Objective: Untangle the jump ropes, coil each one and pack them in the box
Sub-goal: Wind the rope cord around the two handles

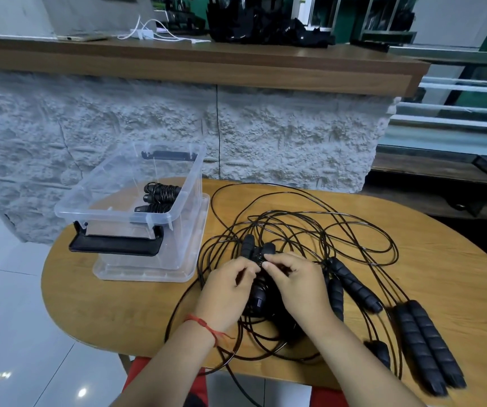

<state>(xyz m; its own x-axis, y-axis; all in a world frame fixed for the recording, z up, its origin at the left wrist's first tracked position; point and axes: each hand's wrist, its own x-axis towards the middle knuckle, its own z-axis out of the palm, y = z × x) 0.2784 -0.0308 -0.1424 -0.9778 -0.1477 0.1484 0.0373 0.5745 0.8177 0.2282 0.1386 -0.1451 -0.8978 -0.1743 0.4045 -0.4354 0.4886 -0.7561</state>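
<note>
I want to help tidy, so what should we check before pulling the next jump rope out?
1. Box open, with room beside the coiled ropes: ok.
2. Left hand and right hand both pinching at the middle handles: ok.
3. Cords in the tangle free of crossings: not ok.
4. Which handle belongs to which cord: cannot tell.
5. Every cord up on the table: not ok, one hanging cord drops over the front edge.

one clear box [104,215], one lid [148,275], one table [113,306], one rope tangle [248,245]
</note>
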